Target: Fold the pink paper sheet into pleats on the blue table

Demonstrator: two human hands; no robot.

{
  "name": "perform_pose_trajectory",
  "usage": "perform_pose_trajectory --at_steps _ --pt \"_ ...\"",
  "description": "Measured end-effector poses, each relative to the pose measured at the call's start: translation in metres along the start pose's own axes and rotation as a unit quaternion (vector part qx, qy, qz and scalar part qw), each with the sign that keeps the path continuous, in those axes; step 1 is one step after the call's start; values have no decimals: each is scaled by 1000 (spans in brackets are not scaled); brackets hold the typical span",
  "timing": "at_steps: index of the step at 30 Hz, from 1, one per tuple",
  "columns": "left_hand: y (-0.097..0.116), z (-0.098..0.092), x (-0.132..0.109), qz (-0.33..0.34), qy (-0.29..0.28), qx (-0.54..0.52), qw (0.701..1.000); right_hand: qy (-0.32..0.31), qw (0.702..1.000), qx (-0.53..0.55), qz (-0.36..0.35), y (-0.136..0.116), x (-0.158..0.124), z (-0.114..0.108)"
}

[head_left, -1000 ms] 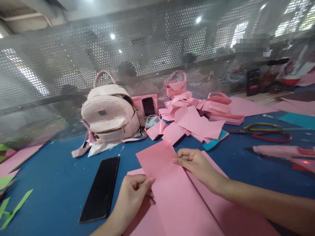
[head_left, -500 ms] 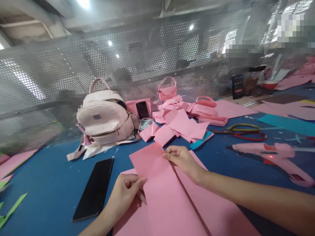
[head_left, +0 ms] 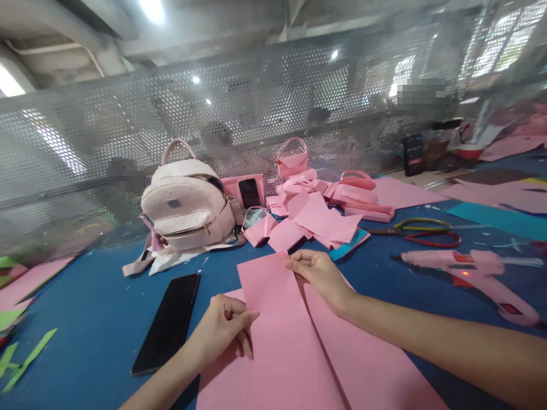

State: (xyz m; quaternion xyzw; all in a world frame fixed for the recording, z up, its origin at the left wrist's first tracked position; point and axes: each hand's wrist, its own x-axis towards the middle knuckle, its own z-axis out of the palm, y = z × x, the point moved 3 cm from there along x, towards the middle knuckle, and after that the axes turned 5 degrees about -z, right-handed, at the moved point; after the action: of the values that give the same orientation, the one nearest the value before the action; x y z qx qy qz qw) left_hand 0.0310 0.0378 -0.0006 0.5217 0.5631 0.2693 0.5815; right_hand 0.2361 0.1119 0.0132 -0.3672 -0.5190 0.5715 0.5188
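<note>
A long pink paper sheet lies on the blue table in front of me, over other pink sheets. My left hand pinches the sheet's left edge with closed fingers. My right hand pinches its right edge near the far end, fingers curled. A black phone lies face up just left of my left hand.
A pale pink backpack stands at the back left. A heap of pink paper pieces and small paper bags lies behind the sheet. Scissors and a pink glue gun lie to the right. A perforated metal screen closes the back.
Both hands keep their pinch on the pink sheet. My right hand has slid a little toward the sheet's far end. The view has shifted slightly.
</note>
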Motion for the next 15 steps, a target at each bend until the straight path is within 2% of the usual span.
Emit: perform_pose_trajectory --at_steps 15 --pt "4 0 1 -3 -8 6 1000 -41 999 23 10 -1 9 -3"
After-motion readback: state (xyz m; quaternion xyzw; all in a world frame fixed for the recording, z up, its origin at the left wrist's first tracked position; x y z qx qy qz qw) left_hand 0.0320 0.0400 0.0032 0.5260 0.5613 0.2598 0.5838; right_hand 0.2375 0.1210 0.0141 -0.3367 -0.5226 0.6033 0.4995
